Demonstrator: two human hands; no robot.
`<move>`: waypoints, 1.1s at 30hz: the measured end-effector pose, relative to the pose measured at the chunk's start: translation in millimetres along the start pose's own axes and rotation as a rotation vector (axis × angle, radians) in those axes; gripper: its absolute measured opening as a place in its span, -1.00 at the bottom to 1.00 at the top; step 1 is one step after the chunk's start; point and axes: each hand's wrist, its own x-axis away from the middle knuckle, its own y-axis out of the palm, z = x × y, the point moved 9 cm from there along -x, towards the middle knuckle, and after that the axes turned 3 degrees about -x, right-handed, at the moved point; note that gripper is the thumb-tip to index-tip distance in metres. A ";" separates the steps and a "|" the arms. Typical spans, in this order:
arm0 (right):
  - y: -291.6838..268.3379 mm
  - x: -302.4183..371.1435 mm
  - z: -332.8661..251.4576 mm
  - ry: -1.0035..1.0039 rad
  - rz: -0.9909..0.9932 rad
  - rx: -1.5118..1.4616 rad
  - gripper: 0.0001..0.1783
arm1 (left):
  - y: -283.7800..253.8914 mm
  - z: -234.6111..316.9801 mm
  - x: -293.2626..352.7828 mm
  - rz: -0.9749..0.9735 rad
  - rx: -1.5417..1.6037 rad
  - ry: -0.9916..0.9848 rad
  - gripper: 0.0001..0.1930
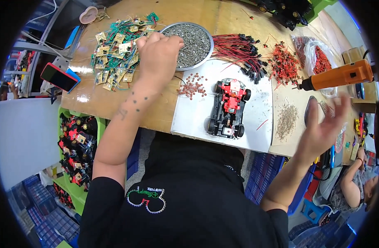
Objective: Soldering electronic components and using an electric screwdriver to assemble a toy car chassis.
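From where I sit, I see the left hand (159,53) curled over the near-left side of the round bowl (212,44) of small metal pieces (193,43); I cannot tell whether its fingers pinch any. The right hand (326,130), blurred, is raised with fingers spread, holding nothing I can see, near the orange power screwdriver (342,76). Between my two hands, the red and black toy car (230,108) lies on white paper (188,118), well apart from both.
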 end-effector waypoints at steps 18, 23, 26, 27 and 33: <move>107.8 19.5 -49.8 0.328 -0.453 -1.105 -0.48 | -26.1 101.7 73.4 -0.194 0.503 0.088 -0.86; 104.7 38.0 -62.2 0.384 -0.410 -1.236 -0.50 | -20.5 115.9 88.0 -0.154 0.474 0.109 -0.86; 99.6 39.4 -67.4 0.445 -0.375 -1.284 -0.52 | -19.0 114.9 88.9 -0.173 0.480 0.093 -0.86; 99.2 39.6 -67.6 0.462 -0.380 -1.274 -0.52 | -16.7 114.9 89.0 -0.202 0.460 0.089 -0.85; 93.9 41.2 -64.3 0.462 -0.371 -1.267 -0.50 | -14.9 120.7 89.0 -0.184 0.521 0.100 -0.83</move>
